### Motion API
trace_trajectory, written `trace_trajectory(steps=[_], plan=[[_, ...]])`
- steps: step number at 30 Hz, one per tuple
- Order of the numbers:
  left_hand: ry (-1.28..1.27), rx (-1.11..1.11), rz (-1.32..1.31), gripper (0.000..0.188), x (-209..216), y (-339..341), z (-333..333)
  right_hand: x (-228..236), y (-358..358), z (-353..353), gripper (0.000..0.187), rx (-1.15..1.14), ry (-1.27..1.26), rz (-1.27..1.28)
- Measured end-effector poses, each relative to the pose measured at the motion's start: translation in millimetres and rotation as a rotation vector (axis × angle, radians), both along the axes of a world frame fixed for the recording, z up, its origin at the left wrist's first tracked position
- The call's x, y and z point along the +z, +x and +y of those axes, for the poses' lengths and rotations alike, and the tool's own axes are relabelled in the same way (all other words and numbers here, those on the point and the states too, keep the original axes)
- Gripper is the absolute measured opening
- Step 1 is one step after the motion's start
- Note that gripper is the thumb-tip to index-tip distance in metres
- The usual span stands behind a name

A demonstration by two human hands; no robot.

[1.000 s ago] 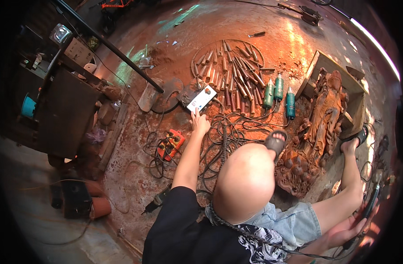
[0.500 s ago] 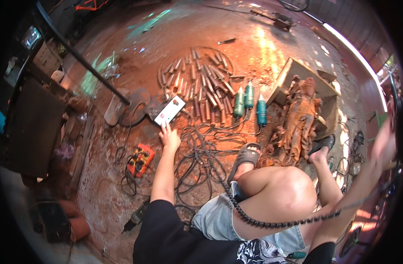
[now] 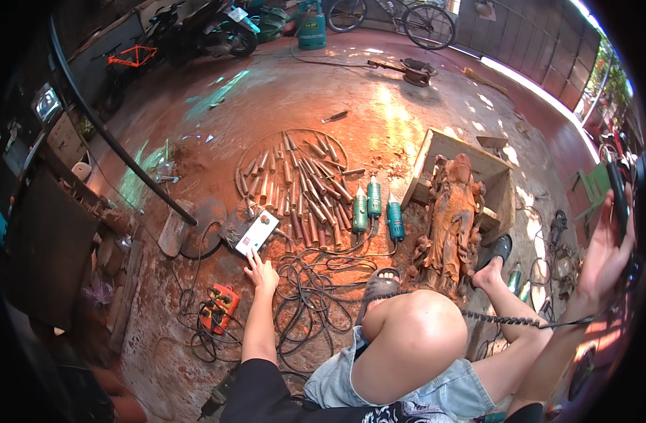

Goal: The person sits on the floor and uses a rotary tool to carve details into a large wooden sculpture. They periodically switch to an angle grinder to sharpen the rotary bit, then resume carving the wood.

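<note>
My left hand (image 3: 262,273) reaches forward with its fingers stretched out, the fingertips touching the near end of a white power strip (image 3: 261,229) on the dusty floor. My right hand (image 3: 599,266) is raised at the right rim, its thumb and fingers on either side of a dark, long object (image 3: 620,201) that I cannot make out. Beyond the strip lie several chisel-like tools (image 3: 295,185) with cylindrical handles, fanned inside a ring. Three green rotary power tools (image 3: 374,197) stand to their right. A carved wooden figure (image 3: 450,224) leans on a wooden crate (image 3: 503,189).
Black cables (image 3: 305,282) tangle in front of my bent knee (image 3: 425,324). An orange-red socket block (image 3: 221,308) sits left of my forearm. A black pole (image 3: 118,141) slants across the left. Motorbike, gas cylinder (image 3: 312,28) and bicycle (image 3: 427,25) stand far back.
The view has tilted up, so the far wall and bicycle show. My left fingertips remain on the white strip. My right hand, blurred before, now shows more clearly at the right rim.
</note>
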State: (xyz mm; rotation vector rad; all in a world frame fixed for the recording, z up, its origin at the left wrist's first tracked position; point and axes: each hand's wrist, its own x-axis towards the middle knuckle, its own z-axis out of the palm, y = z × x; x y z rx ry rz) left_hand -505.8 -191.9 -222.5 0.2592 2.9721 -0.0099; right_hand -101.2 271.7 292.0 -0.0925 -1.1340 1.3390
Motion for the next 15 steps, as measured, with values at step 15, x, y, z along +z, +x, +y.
trace_trajectory(steps=[15], plan=[[0.389, -0.099, -0.049, 0.037, 238.8, -25.6, 20.1, -184.8, 123.1, -50.6, 0.063, -0.07, -0.28, -0.475]])
